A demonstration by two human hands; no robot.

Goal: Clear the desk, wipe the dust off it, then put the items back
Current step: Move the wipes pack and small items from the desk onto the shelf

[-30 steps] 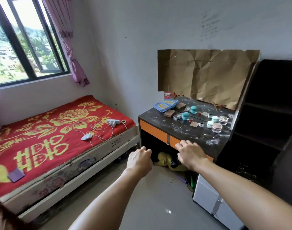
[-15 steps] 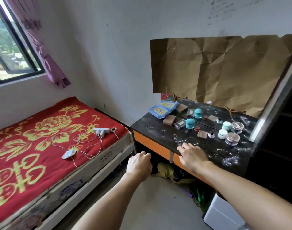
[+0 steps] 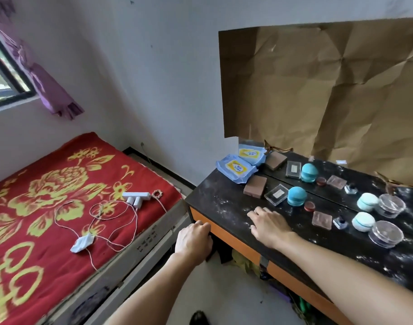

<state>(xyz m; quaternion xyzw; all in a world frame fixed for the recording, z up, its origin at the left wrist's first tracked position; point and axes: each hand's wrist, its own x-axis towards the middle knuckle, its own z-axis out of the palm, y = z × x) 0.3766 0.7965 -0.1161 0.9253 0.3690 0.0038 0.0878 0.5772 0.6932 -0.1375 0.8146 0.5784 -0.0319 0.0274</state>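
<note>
The dusty black desk (image 3: 224, 198) with an orange front stands at the right. On it lie a blue tissue pack (image 3: 236, 170), a brown box (image 3: 255, 189), a clear case (image 3: 276, 194), a teal jar (image 3: 296, 196), a small red jar (image 3: 309, 206), a pink square (image 3: 322, 220), a small ink bottle (image 3: 340, 223), a white-mint jar (image 3: 363, 221) and a clear round container (image 3: 385, 233). My right hand (image 3: 269, 225) rests flat on the desktop, fingers straight, just in front of the clear case. My left hand (image 3: 193, 239) is curled at the desk's front-left corner and holds nothing.
A mirror strip (image 3: 365, 181) behind the items doubles them; crumpled brown paper (image 3: 318, 90) covers the rest of it. A bed with a red blanket (image 3: 60, 195) lies at the left, carrying a white power strip (image 3: 136, 197) and cables. Clutter sits under the desk.
The view has moved closer to the desk and turned right. My right hand has slid from the desk's front edge onto the top. My left hand has come up to the desk's corner.
</note>
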